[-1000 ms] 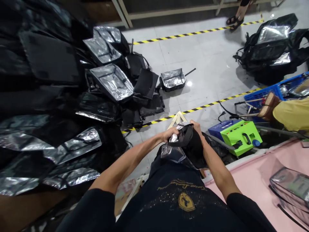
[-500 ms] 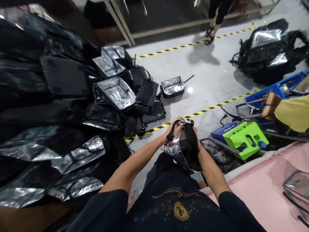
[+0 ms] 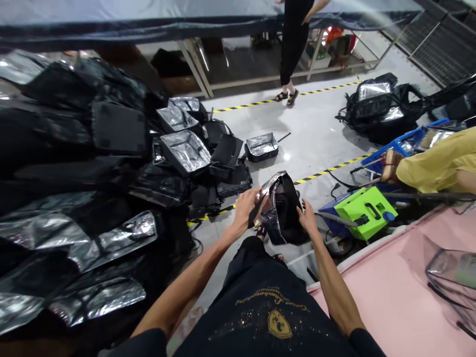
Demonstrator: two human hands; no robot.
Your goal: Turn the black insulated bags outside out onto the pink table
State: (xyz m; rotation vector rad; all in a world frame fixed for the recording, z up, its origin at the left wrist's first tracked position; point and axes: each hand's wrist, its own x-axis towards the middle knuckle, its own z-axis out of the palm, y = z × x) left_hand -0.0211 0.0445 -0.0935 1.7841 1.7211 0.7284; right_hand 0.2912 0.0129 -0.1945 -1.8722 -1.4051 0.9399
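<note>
Between my hands, in front of my body, is a black insulated bag (image 3: 288, 213) with shiny silver foil lining, its mouth gaping toward me. My left hand (image 3: 246, 209) is closed on the foil edge at its left side, with a black strap hanging by the fingers. On the opposite side, my right hand (image 3: 307, 218) grips the black fabric wall, fingers bent at its edge. Part of those fingertips is hidden against the bag.
Foil-lined bags (image 3: 186, 151) lie piled on the left. One small open bag (image 3: 262, 147) sits alone on the floor. At right are a green machine (image 3: 366, 213), a pink-covered table (image 3: 401, 277) and a person in yellow (image 3: 439, 161). Another person (image 3: 295, 44) stands by the far table.
The bag has been opened out and turned, so its dark inside now shows. My hands have moved apart to its two sides. The far person appears farther left as my view has shifted.
</note>
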